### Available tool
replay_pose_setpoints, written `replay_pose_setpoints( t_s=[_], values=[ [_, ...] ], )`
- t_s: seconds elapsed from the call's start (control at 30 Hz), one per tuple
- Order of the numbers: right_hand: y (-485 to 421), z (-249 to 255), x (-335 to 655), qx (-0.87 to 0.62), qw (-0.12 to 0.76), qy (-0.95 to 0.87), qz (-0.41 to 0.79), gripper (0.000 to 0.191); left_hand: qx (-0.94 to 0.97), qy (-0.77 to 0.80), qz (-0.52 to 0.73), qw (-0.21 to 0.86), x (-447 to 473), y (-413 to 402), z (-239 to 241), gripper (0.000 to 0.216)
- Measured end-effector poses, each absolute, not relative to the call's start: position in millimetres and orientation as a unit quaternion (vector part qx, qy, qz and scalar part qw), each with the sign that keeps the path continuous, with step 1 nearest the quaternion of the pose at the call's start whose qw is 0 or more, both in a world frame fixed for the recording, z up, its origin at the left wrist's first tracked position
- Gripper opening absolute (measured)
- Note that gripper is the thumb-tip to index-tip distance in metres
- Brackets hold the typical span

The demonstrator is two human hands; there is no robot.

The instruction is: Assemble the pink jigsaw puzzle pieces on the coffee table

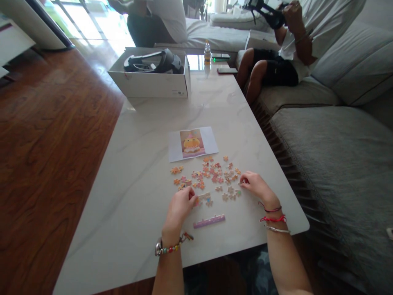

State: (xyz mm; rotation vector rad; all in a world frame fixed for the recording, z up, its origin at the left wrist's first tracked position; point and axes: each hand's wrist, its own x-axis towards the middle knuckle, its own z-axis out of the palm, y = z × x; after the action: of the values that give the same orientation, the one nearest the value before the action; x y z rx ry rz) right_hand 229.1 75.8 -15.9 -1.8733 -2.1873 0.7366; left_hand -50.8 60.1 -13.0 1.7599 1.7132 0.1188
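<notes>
L hand (183, 201) narrow, thumb + fingers drawn tog. at L end of pale puzzle strip (204, 196); grip vs. touch can't be told. R hand (254, 183) also narrow, fingertips set at R edge of pile; small pc there mostly hidden, hold can't be told. Pale strip is laid approx. L–R, R end angled slightly away; L end partly covered by hand. Blue-marked pc (209, 201) seen just below its R end. Purple strip (209, 221) placed nearer the body, long axis L–R, R end slightly farther, knobs pointed away. Loose puzzle pcs (216, 174) scattered beyond & between hands, way across crowded by them. Printed sheet (193, 144) laid past pile. White box (156, 85) w/ dark device (153, 62), bottle (207, 55), phone (226, 71) at far end. All set on marbled white table (147, 135); grey sofa (331, 135) on R, wood floor (61, 106) on L. Dark equipment (272, 15) held up by seated person (294, 53).
</notes>
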Motion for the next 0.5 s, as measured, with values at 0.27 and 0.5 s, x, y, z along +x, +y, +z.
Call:
replay_pose_setpoints(
  t_s=[0.27, 0.5],
  values=[
    [77.3, -7.7, 226.8, -0.609, 0.195, -0.731, 0.238, 0.006, 0.673, 0.66, 0.041, 0.331, -50.5, 61.0, -14.5, 0.012],
    [73.5, 4.3, 188.8, -0.563, 0.223, -0.722, 0.334, 0.014, 0.673, 0.659, 0.056, 0.331, -50.4, 59.0, -14.3, 0.009]
  ],
)
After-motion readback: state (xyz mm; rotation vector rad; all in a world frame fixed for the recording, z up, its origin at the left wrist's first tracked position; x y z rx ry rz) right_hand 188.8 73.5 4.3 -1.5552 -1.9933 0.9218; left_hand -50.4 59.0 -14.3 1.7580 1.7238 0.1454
